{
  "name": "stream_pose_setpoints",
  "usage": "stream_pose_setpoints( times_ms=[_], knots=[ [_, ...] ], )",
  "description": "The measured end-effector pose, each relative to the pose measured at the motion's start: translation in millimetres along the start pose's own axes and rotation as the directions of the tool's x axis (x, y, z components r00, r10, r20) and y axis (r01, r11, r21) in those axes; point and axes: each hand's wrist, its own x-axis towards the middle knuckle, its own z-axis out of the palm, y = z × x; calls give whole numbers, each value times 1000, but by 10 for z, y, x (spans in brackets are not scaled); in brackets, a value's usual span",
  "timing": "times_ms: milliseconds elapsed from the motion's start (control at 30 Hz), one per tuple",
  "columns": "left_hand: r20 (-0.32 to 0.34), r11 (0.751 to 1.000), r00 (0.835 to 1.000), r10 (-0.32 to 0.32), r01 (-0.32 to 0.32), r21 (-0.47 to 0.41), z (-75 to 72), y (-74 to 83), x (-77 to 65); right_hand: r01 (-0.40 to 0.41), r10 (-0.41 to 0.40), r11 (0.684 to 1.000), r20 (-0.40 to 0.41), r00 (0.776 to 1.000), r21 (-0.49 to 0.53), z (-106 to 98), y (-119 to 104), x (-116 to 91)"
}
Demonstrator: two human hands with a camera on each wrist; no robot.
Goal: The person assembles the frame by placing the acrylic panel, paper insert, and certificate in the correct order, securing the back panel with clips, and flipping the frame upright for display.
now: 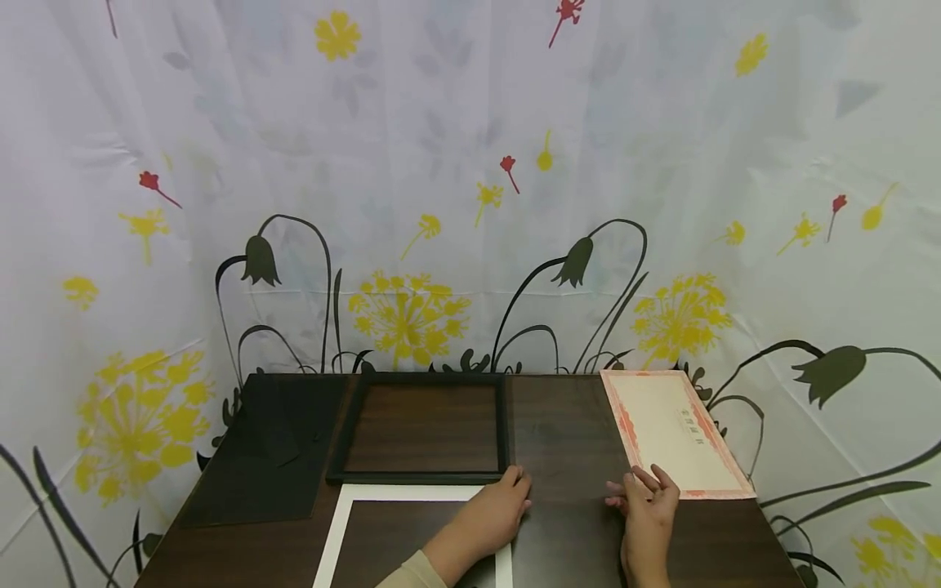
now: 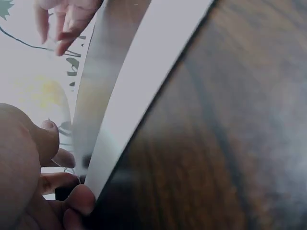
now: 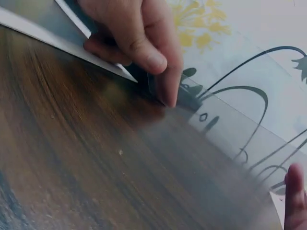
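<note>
A thin clear sheet [image 1: 566, 433] spans the space between my two hands, above the dark tabletop. My left hand [image 1: 494, 516] pinches its near left corner, close to the black frame's lower right corner. At its near right corner, my right hand [image 1: 648, 518] holds the edge, with some fingers raised and others seen through the sheet. The left wrist view shows the left hand [image 2: 33, 167] bent at the corner and the right hand [image 2: 67, 21] farther off. In the right wrist view the curtain shows through the sheet [image 3: 230, 129].
An empty-centred black picture frame [image 1: 426, 477] lies on the table, with a white mat [image 1: 334, 535] in front, partly under my left forearm. A black backing board [image 1: 265, 457] lies left. A certificate with an orange border [image 1: 676, 425] lies right. A patterned curtain [image 1: 470, 163] hangs behind.
</note>
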Motion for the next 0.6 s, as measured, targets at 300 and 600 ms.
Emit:
stream_pose_setpoints(
  times_ms=[300, 600],
  knots=[
    [-55, 1000, 998, 11, -10, 18, 29, 3, -25, -214, 203, 976, 447, 871, -27, 139, 199, -75],
    [-54, 999, 998, 26, -25, 30, 18, 0, -21, -205, 284, 955, 452, 845, -216, 266, 245, -151]
  ],
)
